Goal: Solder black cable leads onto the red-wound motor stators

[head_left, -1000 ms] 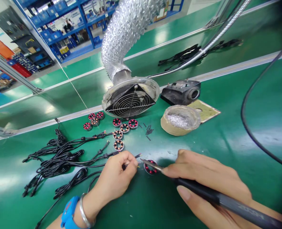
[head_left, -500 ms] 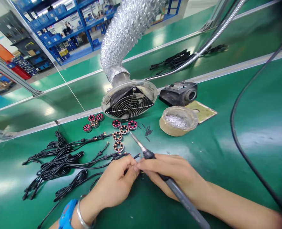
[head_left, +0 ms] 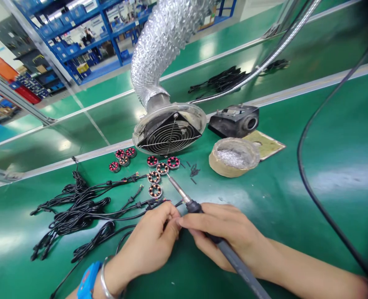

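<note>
My right hand [head_left: 224, 234] is closed around a black soldering iron [head_left: 202, 226] whose metal tip points up and left toward the small round coil parts [head_left: 155, 190]. My left hand [head_left: 151, 241] is pinched shut on the end of a black wire [head_left: 159, 203], its fingertips meeting those of my right hand. A blue watch and a metal bangle sit on my left wrist. Whatever lies under the two hands is hidden.
Black wire bundles [head_left: 74, 207] lie at the left on the green table [head_left: 296, 174]. A foil duct with a fan grille [head_left: 170, 133] stands behind the coils. A solder-dross pot [head_left: 234, 157], a black iron stand [head_left: 235, 120] and a yellow sponge pad [head_left: 266, 145] sit right of it. The iron's cable [head_left: 311, 195] curves along the right.
My right hand has swung the soldering iron from lying low pointing left to tip pointing up-left, and moved in to touch my left fingertips. The red coil near the hands is now covered.
</note>
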`<state>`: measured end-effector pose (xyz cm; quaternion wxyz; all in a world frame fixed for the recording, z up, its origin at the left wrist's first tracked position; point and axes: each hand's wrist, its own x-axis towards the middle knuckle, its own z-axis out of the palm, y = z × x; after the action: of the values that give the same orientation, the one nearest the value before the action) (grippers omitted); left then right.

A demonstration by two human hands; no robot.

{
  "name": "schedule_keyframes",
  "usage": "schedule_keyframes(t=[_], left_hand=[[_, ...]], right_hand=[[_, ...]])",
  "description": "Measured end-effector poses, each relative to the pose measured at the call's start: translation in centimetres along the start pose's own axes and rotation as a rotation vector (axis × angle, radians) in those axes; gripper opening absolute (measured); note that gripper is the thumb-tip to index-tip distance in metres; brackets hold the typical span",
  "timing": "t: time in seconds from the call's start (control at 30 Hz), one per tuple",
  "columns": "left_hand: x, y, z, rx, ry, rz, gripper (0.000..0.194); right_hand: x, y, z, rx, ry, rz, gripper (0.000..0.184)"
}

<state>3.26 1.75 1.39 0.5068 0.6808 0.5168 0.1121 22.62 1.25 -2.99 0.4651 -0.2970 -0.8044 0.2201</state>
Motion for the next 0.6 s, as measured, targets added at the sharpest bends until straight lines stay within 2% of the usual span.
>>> schedule_keyframes(t=[0.13, 0.23, 0.43, 0.6], left_hand=[[0.6, -0.5, 0.5, -0.268, -0.073, -0.082, 0.026], [1.0, -0.7, 0.9, -0.439, -0.062, -0.149, 0.032], [1.1, -0.7, 1.3, -0.444, 0.024, -0.194, 0.03], [1.1, -0.8, 1.5, -0.412, 0.1, -0.194, 0.023]], right_hand=[[-0.2, 0.1, 0.3, 0.122, 0.015, 0.0, 0.036], [-0.1, 0.2, 0.1, 0.101, 0.036, 0.034, 0.032], [0.0, 0.0, 0.0, 0.076, -0.02, 0.145, 0.034], [0.2, 0.2, 0.6, 0.046, 0.071, 0.2, 0.029]])
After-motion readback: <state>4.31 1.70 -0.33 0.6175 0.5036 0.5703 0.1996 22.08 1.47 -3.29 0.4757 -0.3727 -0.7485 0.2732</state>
